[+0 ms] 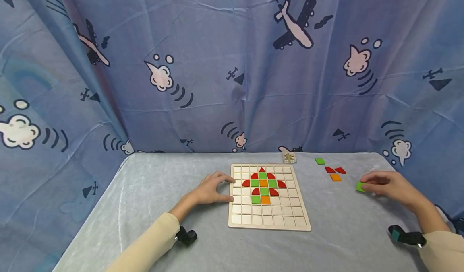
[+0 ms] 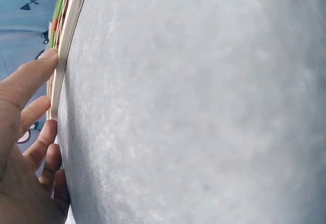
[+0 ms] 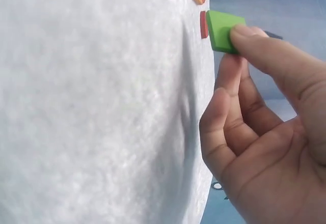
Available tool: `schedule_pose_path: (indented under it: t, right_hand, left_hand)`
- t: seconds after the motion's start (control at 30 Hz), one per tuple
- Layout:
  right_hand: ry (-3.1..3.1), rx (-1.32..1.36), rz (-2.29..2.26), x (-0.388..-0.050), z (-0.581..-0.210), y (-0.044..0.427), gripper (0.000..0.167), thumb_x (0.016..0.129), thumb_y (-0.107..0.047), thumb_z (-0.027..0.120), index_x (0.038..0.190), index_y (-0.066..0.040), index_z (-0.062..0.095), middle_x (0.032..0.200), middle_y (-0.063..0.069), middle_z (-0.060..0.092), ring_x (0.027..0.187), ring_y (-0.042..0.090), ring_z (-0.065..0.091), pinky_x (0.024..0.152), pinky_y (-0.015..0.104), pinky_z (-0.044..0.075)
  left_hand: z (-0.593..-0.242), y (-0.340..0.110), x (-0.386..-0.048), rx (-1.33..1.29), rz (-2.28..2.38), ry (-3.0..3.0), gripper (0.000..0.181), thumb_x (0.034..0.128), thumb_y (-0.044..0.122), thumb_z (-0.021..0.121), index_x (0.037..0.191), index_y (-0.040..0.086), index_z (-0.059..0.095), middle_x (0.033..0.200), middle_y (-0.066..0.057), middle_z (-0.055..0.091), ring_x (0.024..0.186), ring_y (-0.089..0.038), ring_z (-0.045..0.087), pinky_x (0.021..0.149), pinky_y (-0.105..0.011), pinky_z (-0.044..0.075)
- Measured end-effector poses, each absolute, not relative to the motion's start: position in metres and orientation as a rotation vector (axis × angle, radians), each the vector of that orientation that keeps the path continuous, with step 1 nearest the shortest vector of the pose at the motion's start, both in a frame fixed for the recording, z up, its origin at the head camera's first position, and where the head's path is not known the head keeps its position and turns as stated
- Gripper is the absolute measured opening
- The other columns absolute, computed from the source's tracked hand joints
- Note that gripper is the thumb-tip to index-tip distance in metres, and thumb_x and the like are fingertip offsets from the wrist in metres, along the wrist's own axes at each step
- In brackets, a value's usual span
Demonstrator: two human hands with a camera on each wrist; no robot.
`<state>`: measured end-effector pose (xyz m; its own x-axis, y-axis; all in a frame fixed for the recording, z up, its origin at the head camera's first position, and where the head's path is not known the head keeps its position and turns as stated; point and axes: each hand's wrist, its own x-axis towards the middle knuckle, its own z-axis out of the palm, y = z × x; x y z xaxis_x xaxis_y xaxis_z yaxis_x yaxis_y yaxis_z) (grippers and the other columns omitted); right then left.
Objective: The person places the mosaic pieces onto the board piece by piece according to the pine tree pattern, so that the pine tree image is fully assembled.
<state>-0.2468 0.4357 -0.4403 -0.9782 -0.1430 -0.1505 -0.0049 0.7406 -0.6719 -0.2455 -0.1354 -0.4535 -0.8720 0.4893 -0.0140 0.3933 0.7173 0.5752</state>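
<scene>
A pale wooden grid board [image 1: 246, 220] lies on the table with red, green and orange pieces set in a pattern in its upper cells. At its left edge my left hand [image 1: 210, 188] rests, thumb and fingers spread apart and touching the rim. The left wrist view shows the thumb [image 2: 36, 72] against the board's side. My right hand [image 1: 389, 186] is off to the right of the board, pinching a green square tile [image 3: 220, 29] between thumb and fingertips. In the head view that tile [image 1: 360, 186] is just above the cloth.
Loose pieces lie right of the board: a green square [image 1: 320, 161], two red curved pieces [image 1: 340, 170] and an orange square [image 1: 335, 177]. A small patterned card [image 1: 289, 157] sits behind the board. A blue printed curtain [image 1: 203, 83] hangs behind the grey cloth-covered table [image 1: 163, 175].
</scene>
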Motion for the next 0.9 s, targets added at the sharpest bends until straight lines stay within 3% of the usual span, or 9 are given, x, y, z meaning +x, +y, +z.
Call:
schedule_pose_path:
  t: [0.1, 0.23, 0.4, 0.6, 0.9]
  right_hand:
    - [2.746, -0.144, -1.085, -0.245, -0.438, 0.432, 0.048, 0.089, -0.035, 0.073, 0.122, -0.002, 0.065, 0.099, -0.009, 0.068, 0.081, 0.006, 0.061, 0.067, 0.029, 0.053]
    - [2.795, -0.192, -1.076, -0.243, -0.435, 0.422, 0.043, 0.088, -0.036, 0.073, 0.119, -0.006, 0.068, 0.101, -0.013, 0.067, 0.084, -0.002, 0.060, 0.068, 0.027, 0.054]
    - [2.830, -0.258, -1.049, -0.242, -0.434, 0.407, 0.038, 0.089, -0.036, 0.072, 0.117, -0.009, 0.069, 0.110, -0.004, 0.067, 0.089, -0.013, 0.053, 0.071, 0.023, 0.053]
    - [2.798, -0.323, -1.110, -0.239, -0.430, 0.388, 0.032, 0.090, -0.032, 0.072, 0.115, -0.010, 0.070, 0.109, -0.003, 0.069, 0.090, -0.011, 0.055, 0.070, 0.024, 0.054]
    - [2.729, -0.392, -1.147, -0.235, -0.425, 0.356, 0.029, 0.090, -0.024, 0.072, 0.113, -0.007, 0.069, 0.112, 0.013, 0.068, 0.090, -0.001, 0.059, 0.068, 0.028, 0.057]
  left_hand:
    - [-0.453, -0.135, -0.246, 0.712, 0.863, 2.755, 0.056, 0.0821, 0.045, 0.078, 0.132, 0.027, 0.060, 0.136, 0.000, 0.054, 0.124, -0.026, 0.046, 0.105, -0.051, 0.037]
    - [-0.452, -0.135, -0.245, 0.710, 0.859, 2.756, 0.056, 0.0820, 0.044, 0.078, 0.132, 0.027, 0.060, 0.136, -0.001, 0.055, 0.124, -0.026, 0.046, 0.106, -0.051, 0.037]
    - [-0.451, -0.136, -0.245, 0.708, 0.859, 2.756, 0.056, 0.0820, 0.044, 0.078, 0.132, 0.027, 0.060, 0.136, -0.001, 0.055, 0.124, -0.026, 0.046, 0.105, -0.051, 0.037]
    - [-0.450, -0.135, -0.244, 0.711, 0.857, 2.752, 0.056, 0.0820, 0.044, 0.078, 0.132, 0.026, 0.060, 0.136, -0.001, 0.055, 0.124, -0.026, 0.046, 0.105, -0.051, 0.037]
    - [-0.451, -0.136, -0.244, 0.721, 0.868, 2.750, 0.056, 0.0821, 0.045, 0.078, 0.132, 0.027, 0.060, 0.137, -0.001, 0.054, 0.124, -0.026, 0.046, 0.105, -0.051, 0.037]
